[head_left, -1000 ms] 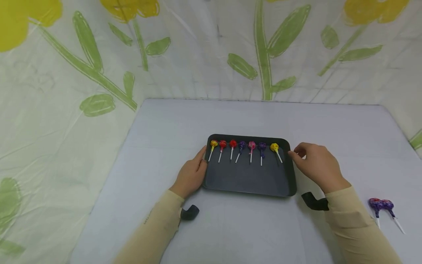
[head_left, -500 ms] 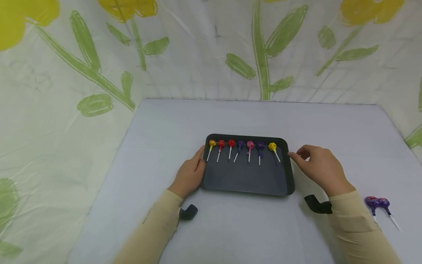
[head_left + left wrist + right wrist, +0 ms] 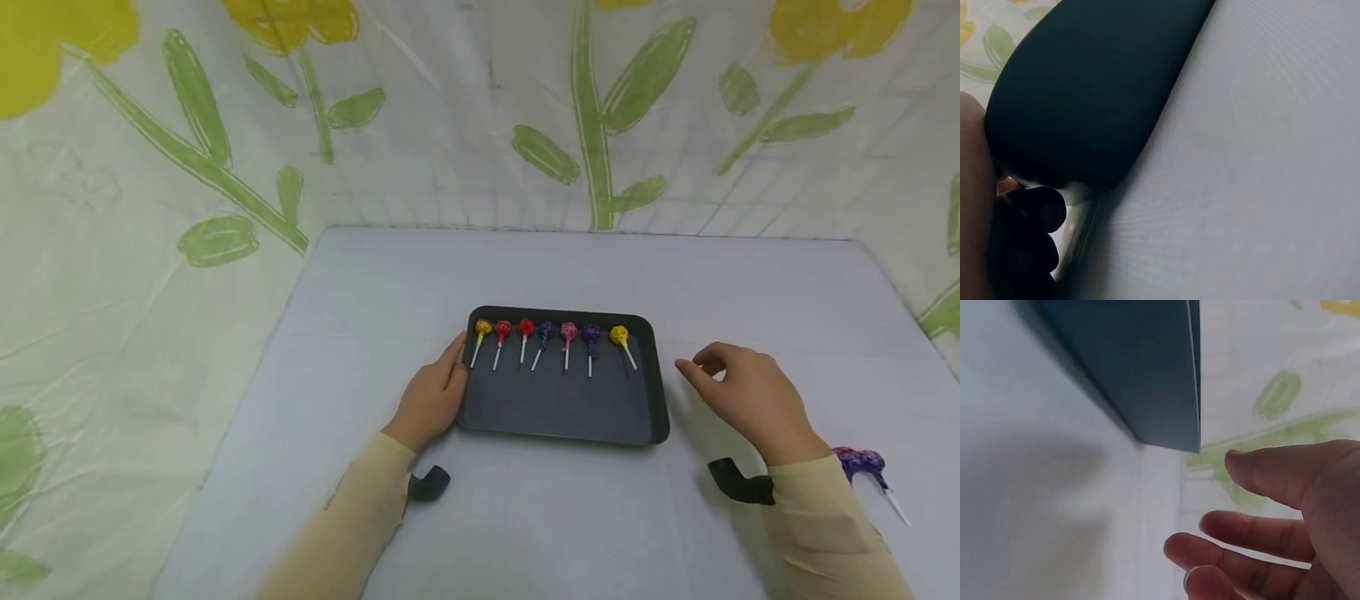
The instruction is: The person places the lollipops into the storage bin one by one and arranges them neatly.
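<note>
A dark grey rectangular tray (image 3: 555, 408) lies on the white table, with several wrapped lollipops (image 3: 568, 333) in a row along its far side, sticks toward me. Their wrappers are yellow, red, purple and pink; the yellow lollipop (image 3: 619, 336) at the right end sits a little apart. My left hand (image 3: 429, 398) grips the tray's left edge, thumb at the rim; in the left wrist view its fingers (image 3: 1041, 209) are curled by the tray's lower side. Off the tray's right side, my right hand (image 3: 750, 398) hovers with loosely bent fingers, holding nothing.
Two purple-and-red lollipops (image 3: 870, 462) lie on the table (image 3: 570, 525) at the right, partly hidden by my right sleeve. A flower-printed cloth (image 3: 465, 125) hangs behind and to the left of the table.
My right hand has drawn back from the tray's right edge, moving right and toward me. The left hand stays at the tray, and the lollipops keep their places in it.
</note>
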{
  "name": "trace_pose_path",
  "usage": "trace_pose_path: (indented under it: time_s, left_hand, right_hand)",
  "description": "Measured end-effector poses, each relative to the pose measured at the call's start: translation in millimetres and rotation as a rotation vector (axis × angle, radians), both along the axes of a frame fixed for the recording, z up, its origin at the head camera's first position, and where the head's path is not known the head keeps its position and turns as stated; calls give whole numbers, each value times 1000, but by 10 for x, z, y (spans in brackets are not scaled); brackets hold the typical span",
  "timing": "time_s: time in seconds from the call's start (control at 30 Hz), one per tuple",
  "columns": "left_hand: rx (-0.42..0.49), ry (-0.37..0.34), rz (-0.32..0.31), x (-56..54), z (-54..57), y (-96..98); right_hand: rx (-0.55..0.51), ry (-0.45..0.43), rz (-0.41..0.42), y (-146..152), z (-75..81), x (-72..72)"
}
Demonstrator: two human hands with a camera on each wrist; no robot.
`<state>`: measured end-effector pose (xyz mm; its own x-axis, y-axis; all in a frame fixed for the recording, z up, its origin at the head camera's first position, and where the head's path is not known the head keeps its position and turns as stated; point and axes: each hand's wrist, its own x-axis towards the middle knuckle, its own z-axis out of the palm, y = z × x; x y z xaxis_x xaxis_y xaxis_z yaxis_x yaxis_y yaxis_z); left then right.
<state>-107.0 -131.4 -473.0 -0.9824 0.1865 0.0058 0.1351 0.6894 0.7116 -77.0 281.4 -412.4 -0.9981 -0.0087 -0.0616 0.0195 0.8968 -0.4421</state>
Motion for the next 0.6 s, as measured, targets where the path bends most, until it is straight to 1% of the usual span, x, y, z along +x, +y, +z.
trace_pose_path:
  time_s: [0.27, 0.4, 0.5, 0.6]
  left_hand:
    - [10, -1, 2, 0, 1, 20]
    - [13, -11, 2, 4, -19, 23]
    - [11, -6, 7, 6, -35, 17]
    - [13, 8, 6, 3, -25, 12]
  right_hand:
    - [13, -17, -19, 139, -22, 118]
    - [19, -27, -31, 198, -48, 176]
    - [20, -21, -39, 229, -71, 215]
    - [19, -19, -54, 257, -92, 244]
